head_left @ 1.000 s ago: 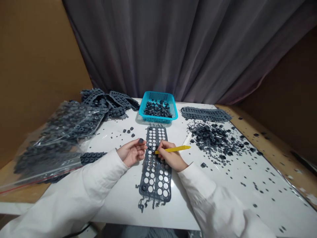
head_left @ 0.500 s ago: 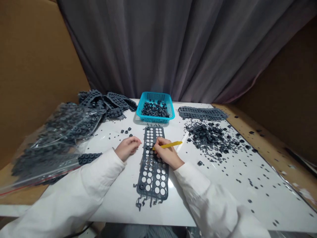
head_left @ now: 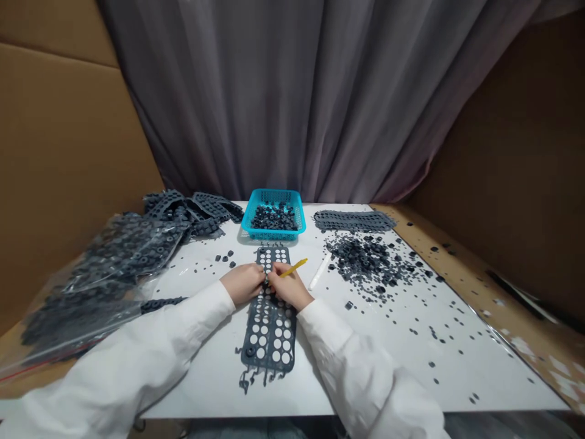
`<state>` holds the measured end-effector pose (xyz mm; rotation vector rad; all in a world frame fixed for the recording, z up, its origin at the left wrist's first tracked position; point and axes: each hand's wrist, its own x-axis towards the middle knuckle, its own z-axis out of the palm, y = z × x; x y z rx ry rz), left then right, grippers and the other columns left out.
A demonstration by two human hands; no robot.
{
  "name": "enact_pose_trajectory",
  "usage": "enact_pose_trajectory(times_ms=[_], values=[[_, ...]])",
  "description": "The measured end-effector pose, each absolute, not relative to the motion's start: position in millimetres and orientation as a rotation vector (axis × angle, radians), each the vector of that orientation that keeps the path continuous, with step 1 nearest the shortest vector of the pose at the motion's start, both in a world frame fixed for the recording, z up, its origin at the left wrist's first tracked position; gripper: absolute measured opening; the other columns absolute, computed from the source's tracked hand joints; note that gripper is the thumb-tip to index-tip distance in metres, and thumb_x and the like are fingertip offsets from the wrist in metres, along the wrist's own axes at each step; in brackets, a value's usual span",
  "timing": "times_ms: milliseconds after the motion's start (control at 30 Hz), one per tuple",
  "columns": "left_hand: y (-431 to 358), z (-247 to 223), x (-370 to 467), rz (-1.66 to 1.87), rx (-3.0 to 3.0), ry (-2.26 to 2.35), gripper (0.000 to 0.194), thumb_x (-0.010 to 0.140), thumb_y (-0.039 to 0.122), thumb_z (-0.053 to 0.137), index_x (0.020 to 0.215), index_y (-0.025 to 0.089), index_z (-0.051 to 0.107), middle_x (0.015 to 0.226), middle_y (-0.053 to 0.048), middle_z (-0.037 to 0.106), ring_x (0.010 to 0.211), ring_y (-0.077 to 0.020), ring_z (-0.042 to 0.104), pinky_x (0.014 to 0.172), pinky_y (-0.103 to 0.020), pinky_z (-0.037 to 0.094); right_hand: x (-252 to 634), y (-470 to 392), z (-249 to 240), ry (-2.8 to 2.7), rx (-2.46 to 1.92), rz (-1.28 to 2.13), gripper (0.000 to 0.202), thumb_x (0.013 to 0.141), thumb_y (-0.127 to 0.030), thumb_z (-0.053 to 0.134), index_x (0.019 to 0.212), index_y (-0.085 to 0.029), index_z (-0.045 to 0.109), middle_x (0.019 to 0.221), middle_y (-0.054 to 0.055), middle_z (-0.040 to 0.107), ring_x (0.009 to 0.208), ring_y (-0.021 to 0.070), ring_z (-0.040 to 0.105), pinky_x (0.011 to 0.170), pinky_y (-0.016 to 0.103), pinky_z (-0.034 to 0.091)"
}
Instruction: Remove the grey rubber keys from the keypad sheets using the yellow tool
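A dark grey rubber sheet (head_left: 269,326) with rows of round holes lies lengthwise on the white table. My right hand (head_left: 287,286) is closed on a yellow pen-like tool (head_left: 295,267), its lower end at the sheet's upper half. Right beside it, my left hand (head_left: 244,282) rests at the sheet's left edge with fingers drawn together; whatever its fingertips hold is too small to make out. A dark ring-shaped piece (head_left: 250,352) sits at the sheet's lower left corner.
Behind the sheet stands a blue basket (head_left: 273,235) of small dark parts. At left lie a plastic bag of parts (head_left: 123,256) and stacked sheets (head_left: 205,213). On the right are another sheet (head_left: 354,221), a loose pile (head_left: 365,259) and a white strip (head_left: 320,271).
My left hand has moved right onto the sheet's edge, up against my right hand's fingers. The camera view has shifted, so the table's things appear slightly lower and further left.
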<state>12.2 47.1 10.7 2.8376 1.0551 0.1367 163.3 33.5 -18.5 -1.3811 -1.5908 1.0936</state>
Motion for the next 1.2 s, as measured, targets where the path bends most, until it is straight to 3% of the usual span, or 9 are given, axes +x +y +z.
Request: enact_pose_trajectory(times_ms=[267, 500, 667, 800, 933, 1033, 1100, 1200], values=[[54, 3, 22, -0.081, 2.98, 0.913, 0.015, 0.077, 0.006, 0.048, 0.072, 0.011, 0.061, 0.075, -0.014, 0.062, 0.075, -0.0239, 0.059, 0.068, -0.034, 0.046, 166, 34, -24, -1.544, -1.369, 1.098, 0.017, 0.069, -0.017, 0.044, 0.054, -0.019, 0.038, 0.042, -0.007, 0.042, 0.04, 0.007, 0.04, 0.042, 0.018, 0.029], [52, -10, 13, 0.155, 2.823, 0.999, 0.015, 0.079, 0.005, 0.043, 0.079, 0.013, 0.056, 0.081, -0.012, 0.06, 0.08, -0.0241, 0.058, 0.073, -0.037, 0.045, 166, 34, -24, -1.536, -1.396, 1.083, 0.016, 0.068, -0.017, 0.044, 0.053, -0.019, 0.038, 0.04, -0.008, 0.041, 0.04, 0.0077, 0.039, 0.042, 0.019, 0.028], [57, -9, 3, 0.555, 2.458, 1.154, 0.012, 0.081, 0.017, 0.045, 0.072, 0.018, 0.053, 0.071, -0.004, 0.057, 0.069, -0.0182, 0.054, 0.068, -0.031, 0.043, 166, 33, -23, -1.524, -1.401, 1.106, 0.017, 0.068, -0.019, 0.045, 0.053, -0.019, 0.038, 0.04, -0.008, 0.04, 0.04, 0.0074, 0.039, 0.044, 0.019, 0.029], [68, 5, -7, 0.922, 1.992, 1.313, 0.019, 0.082, 0.028, 0.042, 0.07, 0.017, 0.053, 0.062, -0.002, 0.052, 0.058, -0.0143, 0.047, 0.055, -0.026, 0.038, 168, 32, -23, -1.492, -1.385, 1.153, 0.015, 0.068, -0.019, 0.045, 0.054, -0.019, 0.038, 0.041, -0.008, 0.042, 0.04, 0.0074, 0.04, 0.043, 0.018, 0.03], [59, 16, -7, 0.997, 1.563, 1.216, 0.032, 0.07, 0.046, 0.057, 0.067, 0.014, 0.056, 0.058, 0.0, 0.051, 0.044, -0.0078, 0.034, 0.041, -0.021, 0.027, 169, 31, -25, -1.439, -1.35, 1.229, 0.014, 0.068, -0.02, 0.046, 0.056, -0.019, 0.038, 0.04, -0.008, 0.044, 0.035, 0.0068, 0.04, 0.038, 0.017, 0.03], [42, 17, -1, 1.007, 1.313, 1.077, 0.041, 0.065, 0.052, 0.06, 0.074, 0.012, 0.058, 0.064, -0.002, 0.053, 0.042, -0.004, 0.028, 0.039, -0.019, 0.022, 170, 29, -23, -1.384, -1.321, 1.266, 0.012, 0.071, -0.022, 0.046, 0.06, -0.02, 0.04, 0.042, -0.008, 0.046, 0.032, 0.0068, 0.04, 0.035, 0.017, 0.03], [34, 18, 3, 1.024, 1.188, 1.001, 0.04, 0.066, 0.051, 0.062, 0.077, 0.013, 0.058, 0.066, -0.002, 0.053, 0.044, -0.0031, 0.027, 0.04, -0.017, 0.022, 171, 27, -18, -1.341, -1.299, 1.257, 0.009, 0.074, -0.026, 0.044, 0.068, -0.019, 0.044, 0.048, -0.006, 0.052, 0.035, 0.0074, 0.044, 0.037, 0.017, 0.034], [28, 17, 5, 1.025, 1.061, 0.927, 0.033, 0.072, 0.046, 0.058, 0.078, 0.013, 0.059, 0.066, -0.002, 0.051, 0.045, -0.0035, 0.025, 0.04, -0.017, 0.022, 173, 22, -7, -1.255, -1.14, 1.173, 0.017, 0.08, -0.033, 0.045, 0.087, -0.019, 0.051, 0.076, 0.002, 0.065, 0.054, 0.0115, 0.059, 0.049, 0.021, 0.045]])
